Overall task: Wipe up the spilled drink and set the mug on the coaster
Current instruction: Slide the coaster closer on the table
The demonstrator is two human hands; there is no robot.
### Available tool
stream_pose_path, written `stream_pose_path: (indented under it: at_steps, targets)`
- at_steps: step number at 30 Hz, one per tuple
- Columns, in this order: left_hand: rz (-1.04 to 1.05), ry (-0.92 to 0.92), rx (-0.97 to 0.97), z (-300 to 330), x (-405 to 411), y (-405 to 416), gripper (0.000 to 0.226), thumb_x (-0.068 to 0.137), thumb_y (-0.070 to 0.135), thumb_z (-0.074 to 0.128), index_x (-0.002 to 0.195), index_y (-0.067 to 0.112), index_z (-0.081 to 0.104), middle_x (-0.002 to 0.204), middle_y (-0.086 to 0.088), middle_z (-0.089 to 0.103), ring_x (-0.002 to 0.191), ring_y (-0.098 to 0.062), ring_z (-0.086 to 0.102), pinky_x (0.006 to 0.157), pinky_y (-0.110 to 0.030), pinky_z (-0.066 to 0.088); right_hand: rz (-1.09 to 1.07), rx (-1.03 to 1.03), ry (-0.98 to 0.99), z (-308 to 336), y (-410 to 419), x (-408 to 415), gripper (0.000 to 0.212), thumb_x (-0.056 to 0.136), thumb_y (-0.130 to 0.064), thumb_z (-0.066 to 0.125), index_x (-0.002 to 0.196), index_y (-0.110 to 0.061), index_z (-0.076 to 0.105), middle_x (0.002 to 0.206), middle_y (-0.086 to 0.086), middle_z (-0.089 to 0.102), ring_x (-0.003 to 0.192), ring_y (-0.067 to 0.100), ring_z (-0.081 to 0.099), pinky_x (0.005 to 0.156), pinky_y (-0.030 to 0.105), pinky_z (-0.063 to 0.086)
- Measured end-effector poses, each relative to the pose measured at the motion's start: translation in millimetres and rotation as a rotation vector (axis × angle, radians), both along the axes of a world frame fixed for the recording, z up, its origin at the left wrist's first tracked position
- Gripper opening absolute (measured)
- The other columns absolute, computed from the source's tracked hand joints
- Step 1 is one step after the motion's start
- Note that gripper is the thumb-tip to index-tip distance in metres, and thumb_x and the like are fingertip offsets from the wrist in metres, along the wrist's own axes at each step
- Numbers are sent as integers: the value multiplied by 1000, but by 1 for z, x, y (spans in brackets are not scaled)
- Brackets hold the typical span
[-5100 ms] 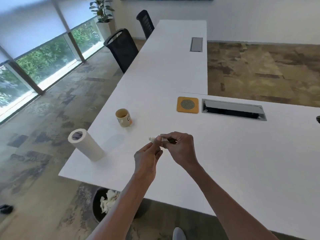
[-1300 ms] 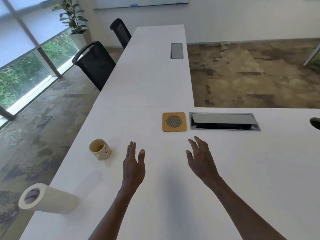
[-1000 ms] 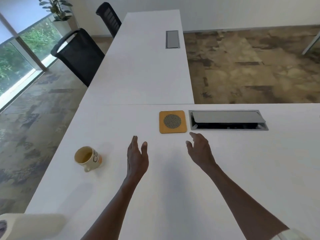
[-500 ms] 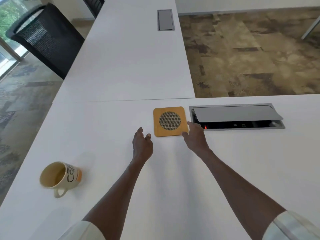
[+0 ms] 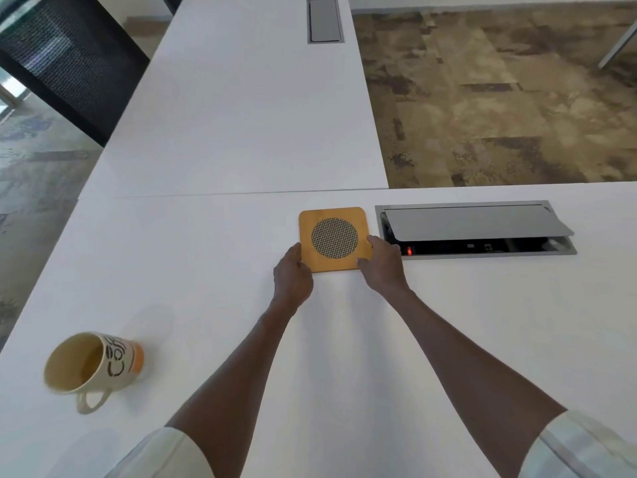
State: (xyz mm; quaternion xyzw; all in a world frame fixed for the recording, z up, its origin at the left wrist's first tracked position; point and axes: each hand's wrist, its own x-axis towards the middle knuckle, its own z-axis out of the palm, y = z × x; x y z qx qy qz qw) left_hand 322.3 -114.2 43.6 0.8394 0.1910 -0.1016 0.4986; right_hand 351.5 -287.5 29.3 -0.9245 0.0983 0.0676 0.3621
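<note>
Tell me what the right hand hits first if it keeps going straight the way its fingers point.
The right hand already touches the coaster at its right edge. Pushed straight on, it would probably slide along or over that coaster first.

A white surface [image 5: 213, 257] is filling most of the frame, with a second white section running toward the top centre; a square wooden coaster [image 5: 334, 239] is lying flat at centre; a cream mug [image 5: 91, 367] is sitting at lower left, well apart from the coaster; an open grey cable hatch [image 5: 477, 229] is sitting just right of the coaster; another, closed hatch [image 5: 324, 20] is lying at the top.
</note>
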Motion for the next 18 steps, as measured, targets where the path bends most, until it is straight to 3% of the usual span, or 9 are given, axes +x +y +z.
stream_pose_path:
  at_steps: [2, 3, 6, 8, 10, 12, 16, 18]
  targets:
    - [42, 24, -70, 5, 2, 0, 49, 89, -7, 30, 126, 6, 60, 130, -9, 67, 121, -31, 59, 101, -37, 48, -30, 42, 6, -1, -1, 3, 57, 84, -9, 72, 136, -1, 51, 117, 17, 65, 114, 33, 53, 91, 34, 45]
    - [62, 36, -97, 5, 3, 0, 49, 89, -6, 31, 128, 4, 59, 132, -8, 66, 124, -31, 58, 105, -38, 47, -51, 67, 11, -2, -2, 4, 59, 82, -7, 73, 136, -3, 51, 122, 16, 65, 117, 33, 53, 99, 38, 45]
    - [82, 38, -118, 8, 0, 0, 31, 81, -6, 31, 92, 7, 56, 94, -12, 62, 97, -44, 46, 78, -36, 46, -106, 160, 19, -2, -7, 3, 63, 76, 1, 75, 135, -5, 53, 126, 14, 64, 119, 28, 57, 102, 41, 46]
    - [97, 28, -152, 11, -5, 1, 35, 81, -6, 31, 99, 2, 59, 101, -20, 65, 99, -48, 49, 83, -42, 50, -130, 211, -3, -1, -8, -3, 63, 74, 5, 75, 133, -5, 55, 125, 14, 64, 114, 24, 60, 96, 32, 50]
    - [110, 18, -179, 14, -13, 3, 41, 82, -5, 31, 111, -2, 60, 106, -13, 71, 100, -44, 57, 85, -38, 53, -148, 236, -44, 3, -8, -12, 62, 73, 7, 75, 131, -6, 57, 123, 12, 65, 110, 21, 62, 88, 26, 51]
    - [105, -2, -207, 17, -24, 5, 41, 82, -6, 31, 102, 8, 64, 88, 5, 69, 78, -21, 54, 66, -21, 44, -155, 248, -87, 7, -6, -23, 61, 73, 7, 75, 130, -7, 58, 121, 11, 66, 107, 20, 63, 86, 24, 50]
    - [173, -28, -244, 27, -51, 7, 57, 87, -5, 35, 100, 35, 72, 89, 20, 73, 80, -5, 58, 72, -22, 42, -168, 283, -125, 19, -1, -53, 57, 75, 6, 74, 128, -11, 59, 117, 9, 68, 102, 21, 66, 88, 27, 52]
    - [231, -9, -244, 34, -68, 8, 72, 88, -6, 37, 79, 58, 68, 74, 34, 67, 78, 2, 59, 76, -23, 45, -161, 278, -131, 25, 2, -72, 56, 76, 5, 74, 127, -13, 60, 115, 7, 69, 101, 20, 67, 89, 29, 53]
